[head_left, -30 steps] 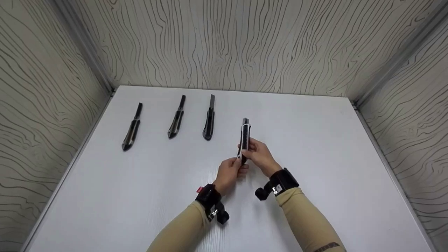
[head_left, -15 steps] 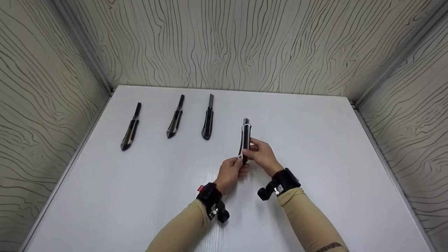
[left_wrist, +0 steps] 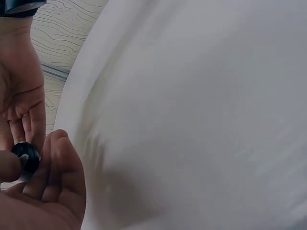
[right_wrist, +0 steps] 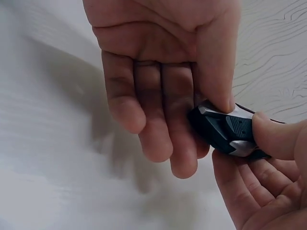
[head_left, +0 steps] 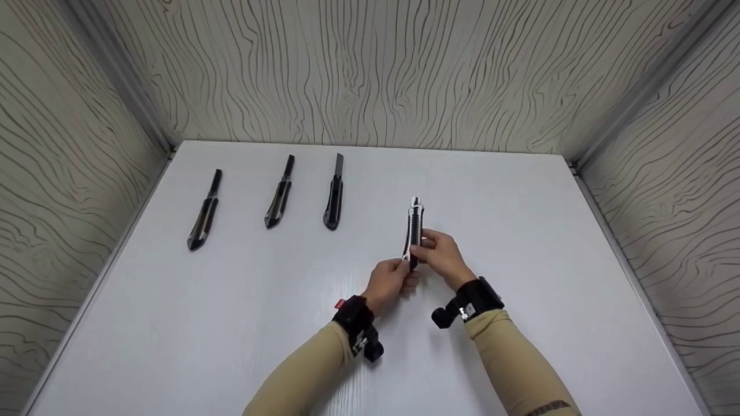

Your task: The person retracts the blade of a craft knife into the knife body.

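Both hands hold one utility knife (head_left: 415, 228) up over the white table, its nose pointing away and a short silver tip showing. My left hand (head_left: 388, 283) pinches the rear end of the handle between thumb and fingers. Farther up the handle, my right hand (head_left: 444, 257) grips the right side, its thumb lying on the knife's face. In the right wrist view the dark butt of the knife (right_wrist: 225, 129) sits between both thumbs and the fingers, with the other fingers of my right hand stretched out. The left wrist view shows the knife's round end (left_wrist: 28, 157), partly behind a thumb.
Three more utility knives lie on the table (head_left: 509, 219) with long blades out: one at the far left (head_left: 203, 222), a second (head_left: 278, 202) beside it, and a third (head_left: 333, 202) nearest the held one. Wood-grain panels (head_left: 358, 69) enclose the back and sides.
Both hands and the held knife have shifted a little to the right, and the knife has turned slightly. The head view has swung slightly, so the lying knives appear farther left.
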### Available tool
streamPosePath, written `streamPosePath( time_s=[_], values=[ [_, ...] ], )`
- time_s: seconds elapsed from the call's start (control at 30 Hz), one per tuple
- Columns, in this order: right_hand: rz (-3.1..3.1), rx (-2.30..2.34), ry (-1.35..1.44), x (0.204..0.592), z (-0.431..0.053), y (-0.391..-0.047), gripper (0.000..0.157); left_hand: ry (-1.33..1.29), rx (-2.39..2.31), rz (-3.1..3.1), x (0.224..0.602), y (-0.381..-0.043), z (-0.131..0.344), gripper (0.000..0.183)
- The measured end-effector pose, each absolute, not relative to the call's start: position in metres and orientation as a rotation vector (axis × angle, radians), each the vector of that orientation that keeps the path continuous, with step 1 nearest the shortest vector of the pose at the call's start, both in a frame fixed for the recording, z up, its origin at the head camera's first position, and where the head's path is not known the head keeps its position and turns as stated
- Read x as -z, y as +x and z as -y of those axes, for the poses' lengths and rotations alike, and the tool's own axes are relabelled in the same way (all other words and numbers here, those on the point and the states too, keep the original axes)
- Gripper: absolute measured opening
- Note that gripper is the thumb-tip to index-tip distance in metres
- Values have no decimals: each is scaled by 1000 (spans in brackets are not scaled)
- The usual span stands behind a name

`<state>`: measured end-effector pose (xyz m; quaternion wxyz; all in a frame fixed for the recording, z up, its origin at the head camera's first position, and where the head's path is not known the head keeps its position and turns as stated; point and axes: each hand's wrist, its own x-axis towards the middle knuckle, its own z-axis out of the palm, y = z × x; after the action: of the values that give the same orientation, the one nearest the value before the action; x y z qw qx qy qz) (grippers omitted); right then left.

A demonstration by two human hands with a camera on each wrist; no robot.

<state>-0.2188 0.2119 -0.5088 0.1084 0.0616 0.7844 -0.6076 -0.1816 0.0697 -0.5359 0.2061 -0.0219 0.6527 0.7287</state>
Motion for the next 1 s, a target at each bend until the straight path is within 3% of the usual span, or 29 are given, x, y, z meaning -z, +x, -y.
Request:
streamPosePath(
  time_s=[1.0],
  values=[
    [-2365, 1649, 302, 507, -285, -213, 51, 149, -1676, -2091, 529, -192, -129, 28]
  ],
)
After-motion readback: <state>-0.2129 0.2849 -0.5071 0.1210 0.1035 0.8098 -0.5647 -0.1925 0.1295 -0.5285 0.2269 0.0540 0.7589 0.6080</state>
